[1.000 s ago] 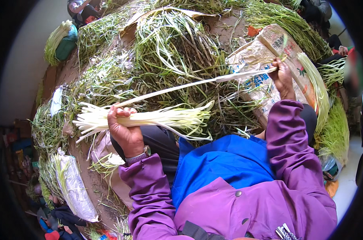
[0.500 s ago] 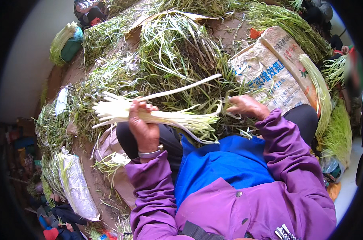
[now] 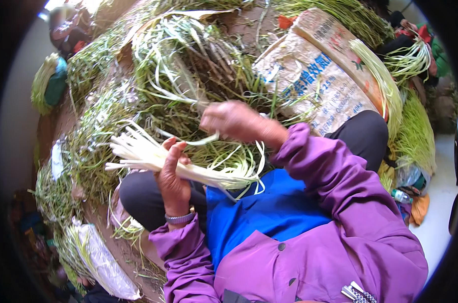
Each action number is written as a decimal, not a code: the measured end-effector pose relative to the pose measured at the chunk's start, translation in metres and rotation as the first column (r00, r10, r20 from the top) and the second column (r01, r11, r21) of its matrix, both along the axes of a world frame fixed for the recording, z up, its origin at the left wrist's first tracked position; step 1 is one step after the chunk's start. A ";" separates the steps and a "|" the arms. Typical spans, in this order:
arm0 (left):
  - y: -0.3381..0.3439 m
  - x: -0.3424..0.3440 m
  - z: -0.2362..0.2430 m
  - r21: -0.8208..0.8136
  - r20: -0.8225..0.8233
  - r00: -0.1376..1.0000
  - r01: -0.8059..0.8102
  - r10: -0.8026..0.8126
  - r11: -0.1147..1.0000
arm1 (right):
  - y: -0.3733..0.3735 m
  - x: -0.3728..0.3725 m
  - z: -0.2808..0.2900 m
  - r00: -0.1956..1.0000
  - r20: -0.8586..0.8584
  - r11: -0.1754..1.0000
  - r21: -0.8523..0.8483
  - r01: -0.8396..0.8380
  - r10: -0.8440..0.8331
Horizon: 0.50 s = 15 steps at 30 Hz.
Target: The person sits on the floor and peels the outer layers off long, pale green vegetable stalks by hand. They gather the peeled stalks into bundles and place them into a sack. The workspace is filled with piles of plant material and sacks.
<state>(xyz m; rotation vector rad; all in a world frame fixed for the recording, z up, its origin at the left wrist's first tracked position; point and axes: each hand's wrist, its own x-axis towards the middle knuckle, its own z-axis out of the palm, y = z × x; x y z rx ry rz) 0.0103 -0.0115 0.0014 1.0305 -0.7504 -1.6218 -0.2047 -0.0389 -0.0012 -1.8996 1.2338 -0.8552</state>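
- A bundle of pale stalks (image 3: 208,175) is gripped in the left hand (image 3: 173,174), fingers curled around it, and its thinner ends are held above the blue apron (image 3: 274,217).
- The right hand (image 3: 231,121) is blurred and partly curled; whether anything is gripped by it cannot be told.
- 1 loose pale stalk (image 3: 201,142) is seen between the 2 hands.
- A heap of green stalks (image 3: 115,108) is flanked on the right by a printed sack (image 3: 299,60).
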 end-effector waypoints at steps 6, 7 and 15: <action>-0.002 -0.004 -0.002 0.024 0.116 0.993 -0.004 0.001 1.000 | 0.012 0.036 -0.006 0.922 -0.172 0.931 0.181 -0.318 0.348; -0.002 -0.005 -0.002 0.047 0.092 0.994 -0.065 0.060 0.997 | -0.002 0.022 -0.004 0.869 -0.103 0.832 0.364 -0.419 0.483; -0.018 -0.005 -0.006 0.078 -0.114 0.993 0.052 -0.043 0.996 | -0.086 -0.010 -0.127 0.741 -0.623 0.960 -0.060 0.274 -0.251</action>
